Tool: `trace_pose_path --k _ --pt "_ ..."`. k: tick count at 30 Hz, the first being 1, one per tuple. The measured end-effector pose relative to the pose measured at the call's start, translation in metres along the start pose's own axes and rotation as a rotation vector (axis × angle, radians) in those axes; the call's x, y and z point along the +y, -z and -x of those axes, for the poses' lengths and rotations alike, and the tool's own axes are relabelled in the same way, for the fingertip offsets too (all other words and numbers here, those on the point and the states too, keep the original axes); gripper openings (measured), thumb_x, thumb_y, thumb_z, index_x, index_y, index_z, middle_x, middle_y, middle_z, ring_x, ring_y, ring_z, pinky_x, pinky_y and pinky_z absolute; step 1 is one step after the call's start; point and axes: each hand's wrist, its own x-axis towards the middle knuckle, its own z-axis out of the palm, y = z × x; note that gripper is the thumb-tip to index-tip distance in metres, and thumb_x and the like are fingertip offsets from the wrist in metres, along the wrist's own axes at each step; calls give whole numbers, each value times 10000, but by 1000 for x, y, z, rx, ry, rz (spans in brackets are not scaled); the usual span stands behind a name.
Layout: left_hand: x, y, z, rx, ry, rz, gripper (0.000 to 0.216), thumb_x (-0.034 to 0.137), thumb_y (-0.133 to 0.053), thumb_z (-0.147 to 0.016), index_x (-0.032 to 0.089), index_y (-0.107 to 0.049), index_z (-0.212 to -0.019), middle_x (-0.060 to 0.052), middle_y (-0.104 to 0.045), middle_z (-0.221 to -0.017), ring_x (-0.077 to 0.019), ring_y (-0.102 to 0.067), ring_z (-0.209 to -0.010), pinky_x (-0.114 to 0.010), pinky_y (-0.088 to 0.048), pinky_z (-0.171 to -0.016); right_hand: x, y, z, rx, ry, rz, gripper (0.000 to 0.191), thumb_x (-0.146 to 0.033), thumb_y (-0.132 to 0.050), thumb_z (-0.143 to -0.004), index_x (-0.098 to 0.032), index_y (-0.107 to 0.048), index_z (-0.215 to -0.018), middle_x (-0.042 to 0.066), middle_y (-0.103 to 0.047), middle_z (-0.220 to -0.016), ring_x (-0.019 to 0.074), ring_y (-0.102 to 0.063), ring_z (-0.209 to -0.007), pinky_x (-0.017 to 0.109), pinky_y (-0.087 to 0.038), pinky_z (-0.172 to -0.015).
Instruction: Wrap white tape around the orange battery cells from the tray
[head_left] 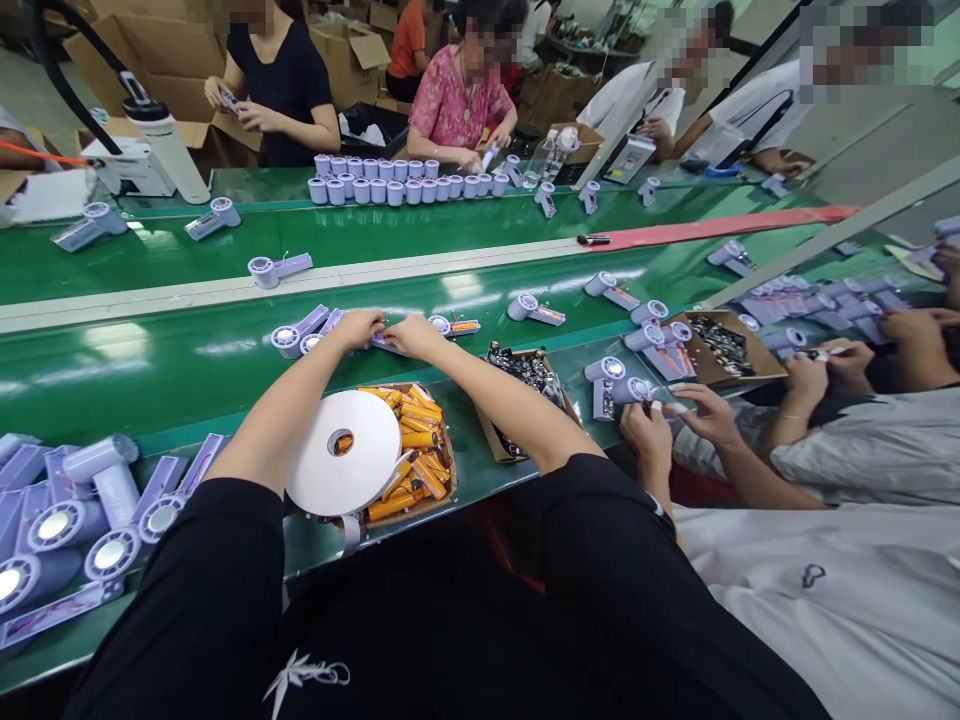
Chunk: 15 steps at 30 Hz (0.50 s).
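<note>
Both my arms reach out over the green conveyor belt (187, 360). My left hand (358, 327) and my right hand (411, 335) meet with fingers curled on a lilac fan housing (384, 343) that lies on the belt. Below my forearms stands a cardboard box of orange battery cells (417, 450). A big white tape roll (345, 452) rests on that box's left side. More lilac fan parts (298, 333) lie just left of my left hand.
A pile of lilac fan housings (82, 520) fills the near left. A box of dark small parts (525, 385) sits to the right. A neighbour's hands (679, 410) work beside me. Other people sit across a second belt with a row of fan heads (379, 180).
</note>
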Motion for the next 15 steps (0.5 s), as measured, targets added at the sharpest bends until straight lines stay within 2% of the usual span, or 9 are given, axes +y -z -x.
trace_pose_path --k 3,7,11,15 --pt "3 -3 -6 5 3 -3 248 379 -595 -1013 241 -779 -1106 -98 -823 -1079 -269 -722 -1057 -336 -507 -907 7 0 10 25 -36 -8 399 -349 -510 -1131 -221 -811 -1360 161 -836 -1257 311 -774 -1167 375 -540 -1009" --pt "7 -2 -12 -18 -9 -2 256 340 -610 -967 228 -797 -1101 -94 -831 -1117 -276 -713 -1057 -330 -495 -903 3 -12 5 5 -76 -13 441 -369 -469 -1136 -191 -790 -1381 230 -799 -1309 368 -766 -1201 447 -561 -1014" --pt "14 -1 -15 -26 -4 -3 279 312 -575 -982 208 -796 -1118 -107 -826 -1134 -281 -709 -1061 -342 -501 -924 -7 -23 -9 -49 -79 -25 401 -327 -553 -1082 -150 -776 -1365 264 -771 -1334 399 -755 -1228 477 -575 -1016" --pt "32 5 -13 -13 -10 11 278 275 -566 -987 187 -785 -1135 -127 -815 -1130 -297 -706 -1079 -368 -518 -975 2 -18 -15 -73 -50 -36 380 -345 -614 -1051 -155 -783 -1334 261 -763 -1345 423 -750 -1223 510 -577 -1023"
